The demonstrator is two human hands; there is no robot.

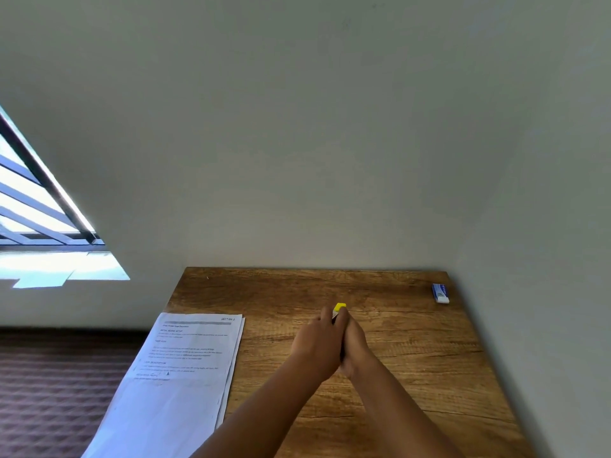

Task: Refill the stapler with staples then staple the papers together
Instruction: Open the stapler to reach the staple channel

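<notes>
Both hands are pressed together over the middle of the wooden table (413,358). Between them sticks out the yellow tip of the stapler (339,308); the rest of it is hidden by my palms. My left hand (317,345) wraps the stapler from the left and my right hand (355,345) closes on it from the right. A stack of printed papers (185,368) lies flat along the table's left edge, apart from my hands. A small blue and white staple box (440,293) rests at the far right corner.
A plain wall rises directly behind the table's far edge. A window (39,219) is at the left, and dark patterned carpet (56,391) lies below the table's left side.
</notes>
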